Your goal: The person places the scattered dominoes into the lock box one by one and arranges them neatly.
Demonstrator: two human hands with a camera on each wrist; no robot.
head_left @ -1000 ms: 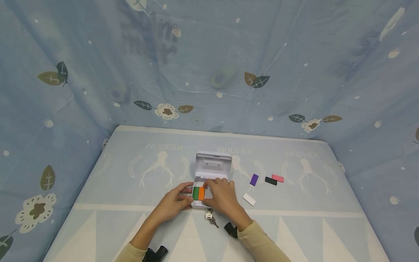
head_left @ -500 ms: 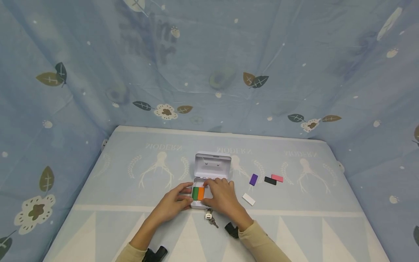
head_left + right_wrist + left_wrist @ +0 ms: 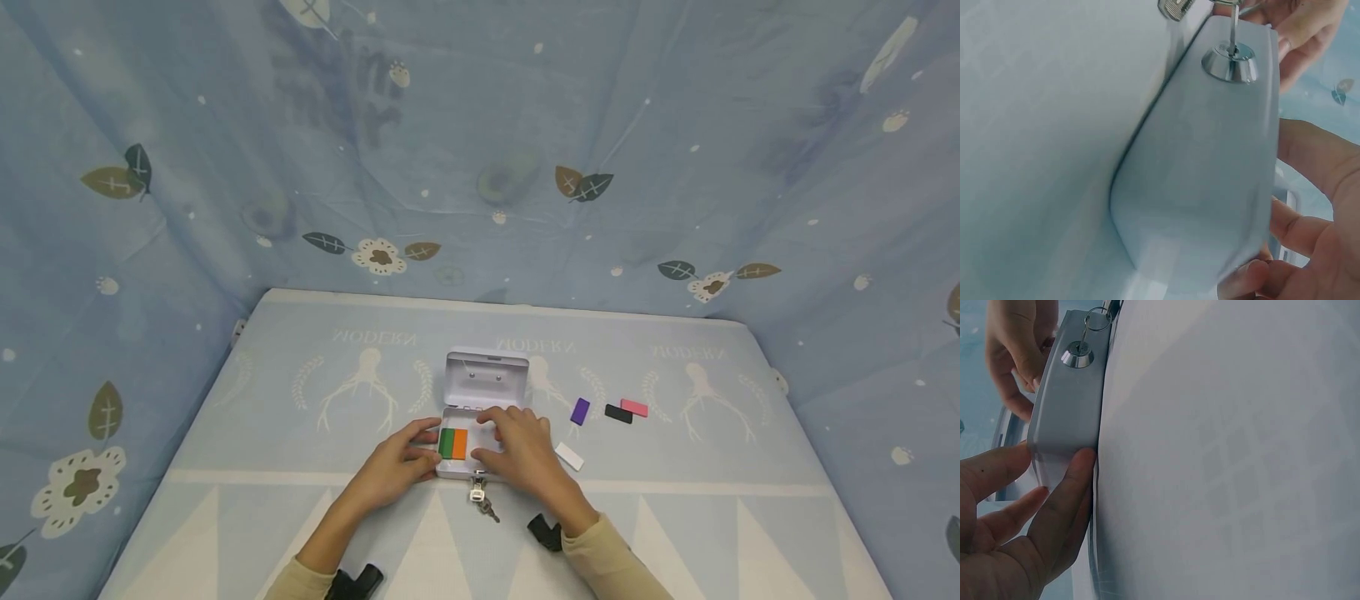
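Observation:
A small white metal cash box (image 3: pixel 452 472) sits with its lid (image 3: pixel 487 382) raised. Inside, at the left, a green block (image 3: pixel 446 443) and an orange block (image 3: pixel 460 444) lie side by side. My left hand (image 3: pixel 396 465) holds the box's left side, thumb at the front corner; the left wrist view shows its fingers around that corner. Over the right part of the box is my right hand (image 3: pixel 523 448), thumb and index finger spread apart, with a gap between them and the orange block. A key (image 3: pixel 1083 339) stands in the front lock (image 3: pixel 1077 356).
Right of the box lie a white block (image 3: pixel 569 457), a purple block (image 3: pixel 580 412), a black block (image 3: pixel 618 413) and a pink block (image 3: pixel 634 407). More keys (image 3: pixel 488 508) hang from the lock at the front. A patterned cloth wall (image 3: pixel 480 167) rises behind the table.
My right hand has moved to the right, away from the orange block, and its thumb and index finger no longer touch it. The left hand and the blocks stay where they were.

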